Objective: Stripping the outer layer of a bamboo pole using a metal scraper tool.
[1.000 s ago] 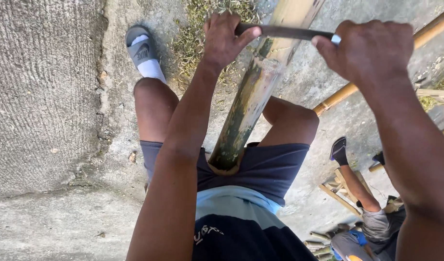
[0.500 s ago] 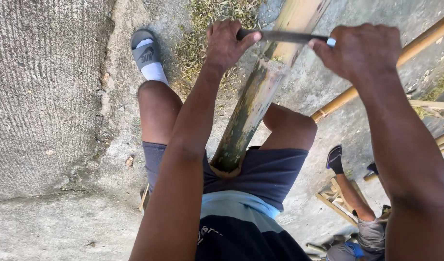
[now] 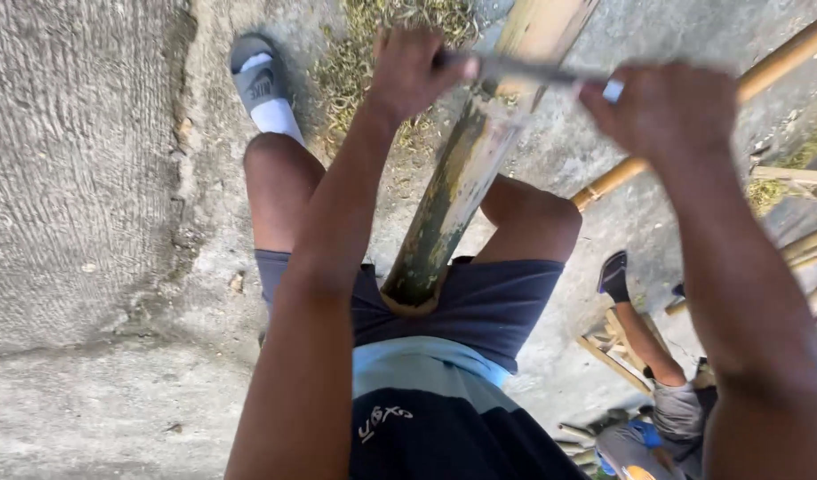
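- A person sits on pale, rough concrete ground, seen from above, with a thick green-and-tan bamboo pole running between the knees; its near end rests against the lap of the dark blue shorts, its far end leaves the top of the view.
- The left hand is closed round one end of a long, thin grey metal blade; the right hand is closed round the other end, where a small light-blue piece shows by the fingers.
- The blade lies crosswise on the pole, far from the body.
- Judged from the surface: the near stretch of the pole is dark green and mottled, seemingly unscraped, while the far stretch beyond the blade looks pale and bare. Most of the near length appears left to do. The blade is blurred, so its exact contact cannot be told.
- Dry yellowish shavings or grass lie on the ground, far, just left of the pole.
- A grey slide sandal over a white sock sits far left; it bears a small printed mark.
- The dark shirt carries small white lettering, near.
- More tan bamboo poles lie to the right; another person's leg and dark shoe show near right.
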